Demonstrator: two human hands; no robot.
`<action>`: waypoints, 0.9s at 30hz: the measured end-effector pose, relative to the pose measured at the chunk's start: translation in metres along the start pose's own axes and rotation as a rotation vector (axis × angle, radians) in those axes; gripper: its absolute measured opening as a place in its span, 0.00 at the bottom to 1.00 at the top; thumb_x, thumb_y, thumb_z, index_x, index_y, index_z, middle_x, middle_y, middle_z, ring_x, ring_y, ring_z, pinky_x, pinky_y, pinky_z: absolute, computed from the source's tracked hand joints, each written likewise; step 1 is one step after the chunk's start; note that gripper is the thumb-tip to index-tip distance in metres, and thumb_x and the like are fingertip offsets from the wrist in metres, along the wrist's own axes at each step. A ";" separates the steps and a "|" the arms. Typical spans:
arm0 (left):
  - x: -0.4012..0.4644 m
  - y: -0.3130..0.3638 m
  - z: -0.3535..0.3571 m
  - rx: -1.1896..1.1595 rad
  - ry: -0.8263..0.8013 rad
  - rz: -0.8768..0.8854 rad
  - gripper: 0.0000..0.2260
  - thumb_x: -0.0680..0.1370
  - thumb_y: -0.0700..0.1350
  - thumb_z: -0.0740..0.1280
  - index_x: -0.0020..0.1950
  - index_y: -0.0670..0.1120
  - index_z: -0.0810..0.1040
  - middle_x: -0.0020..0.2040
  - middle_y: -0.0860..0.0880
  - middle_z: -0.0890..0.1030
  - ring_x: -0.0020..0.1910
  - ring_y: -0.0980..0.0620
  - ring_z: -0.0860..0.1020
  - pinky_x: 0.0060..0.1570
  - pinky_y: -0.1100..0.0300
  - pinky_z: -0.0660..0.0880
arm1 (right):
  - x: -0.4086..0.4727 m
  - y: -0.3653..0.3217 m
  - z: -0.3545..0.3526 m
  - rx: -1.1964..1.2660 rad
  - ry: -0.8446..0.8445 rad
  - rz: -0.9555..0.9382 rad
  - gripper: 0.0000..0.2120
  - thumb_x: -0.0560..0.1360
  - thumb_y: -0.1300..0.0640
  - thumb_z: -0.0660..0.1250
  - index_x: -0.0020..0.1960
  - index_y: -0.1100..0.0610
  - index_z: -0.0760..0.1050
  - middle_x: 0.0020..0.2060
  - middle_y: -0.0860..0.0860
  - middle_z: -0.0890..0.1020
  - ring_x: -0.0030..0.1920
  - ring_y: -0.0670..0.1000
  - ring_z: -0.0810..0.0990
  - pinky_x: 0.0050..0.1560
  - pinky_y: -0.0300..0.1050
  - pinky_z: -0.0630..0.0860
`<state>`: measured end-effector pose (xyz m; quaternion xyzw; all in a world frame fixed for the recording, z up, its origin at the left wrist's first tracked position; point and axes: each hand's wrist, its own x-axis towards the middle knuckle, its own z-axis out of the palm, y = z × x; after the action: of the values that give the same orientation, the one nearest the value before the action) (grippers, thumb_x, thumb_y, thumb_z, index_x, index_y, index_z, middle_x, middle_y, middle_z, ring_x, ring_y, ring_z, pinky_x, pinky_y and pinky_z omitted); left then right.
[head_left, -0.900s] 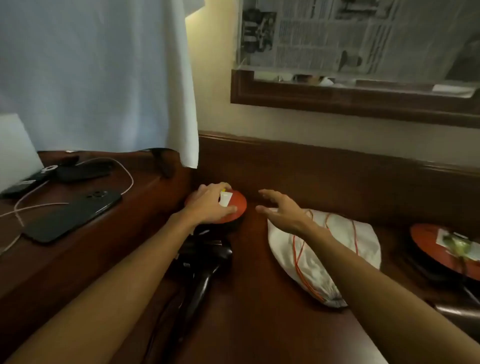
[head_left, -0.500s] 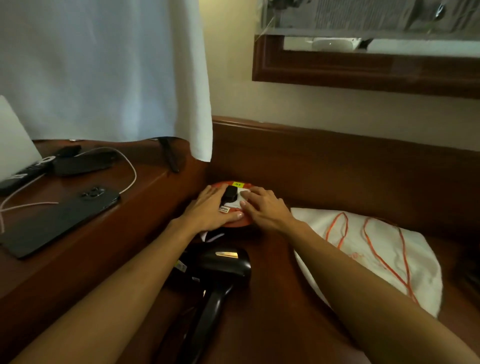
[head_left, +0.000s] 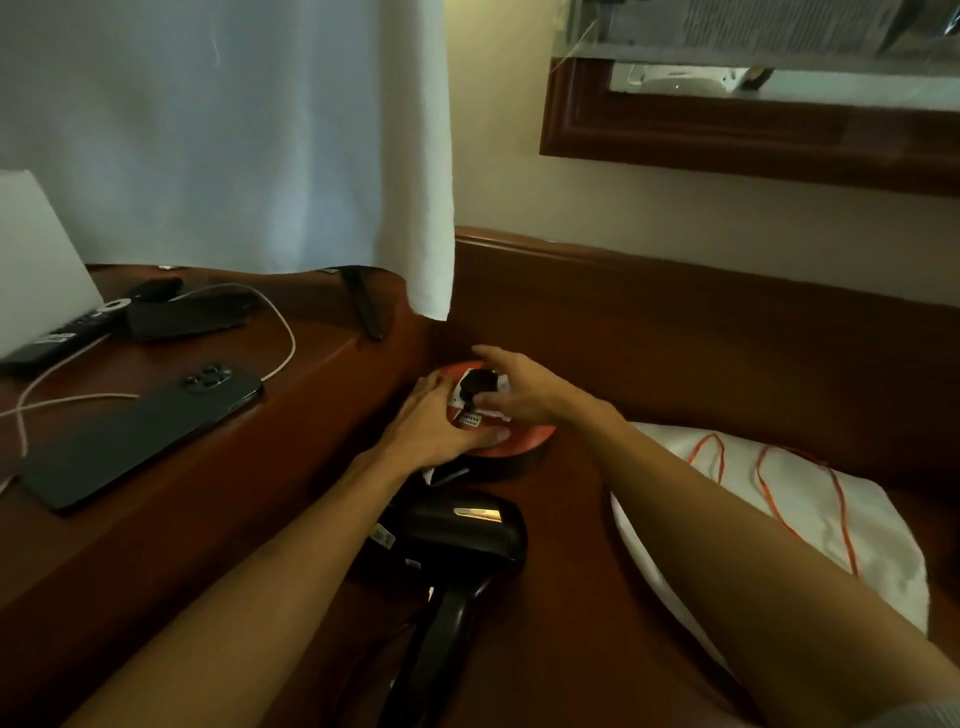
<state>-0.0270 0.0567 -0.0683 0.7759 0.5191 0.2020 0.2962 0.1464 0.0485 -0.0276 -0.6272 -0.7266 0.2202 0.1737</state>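
At centre frame the black plug stands on the red socket disc, just between the hands: the left hand presses flat on the disc, and the nearer right hand has its fingers cupped round the plug (whether they grip it is unclear).

1. The left hand lies flat on the near-left part of a red tray in the corner of the bench.
2. The right hand arches over a black round thing on the tray, fingers spread and thumb just beside it.
3. A black hair dryer lies just in front of the tray, with a white pouch to its right.
4. A phone lies on the raised ledge on the left.
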 end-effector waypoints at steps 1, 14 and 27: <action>0.000 -0.001 0.000 0.013 -0.012 0.015 0.51 0.65 0.69 0.75 0.81 0.55 0.55 0.81 0.49 0.58 0.79 0.43 0.59 0.74 0.39 0.64 | 0.005 -0.004 -0.003 -0.029 -0.056 0.001 0.34 0.79 0.54 0.70 0.80 0.52 0.59 0.76 0.55 0.68 0.74 0.58 0.68 0.72 0.57 0.69; 0.005 0.007 -0.023 0.026 -0.202 -0.069 0.58 0.57 0.72 0.77 0.81 0.62 0.53 0.83 0.53 0.54 0.80 0.43 0.56 0.74 0.36 0.62 | -0.001 -0.023 -0.045 -0.120 -0.020 -0.025 0.25 0.80 0.54 0.68 0.74 0.60 0.69 0.70 0.57 0.75 0.68 0.56 0.75 0.62 0.45 0.73; -0.161 0.048 -0.038 -0.114 0.313 0.029 0.19 0.75 0.52 0.75 0.65 0.52 0.78 0.66 0.51 0.78 0.68 0.50 0.73 0.58 0.59 0.69 | -0.131 0.019 0.020 0.020 0.209 0.352 0.19 0.74 0.39 0.72 0.45 0.56 0.81 0.37 0.50 0.85 0.38 0.49 0.84 0.41 0.49 0.82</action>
<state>-0.0785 -0.0964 -0.0084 0.7243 0.5354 0.3536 0.2524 0.1717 -0.0811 -0.0521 -0.7623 -0.5814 0.1884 0.2132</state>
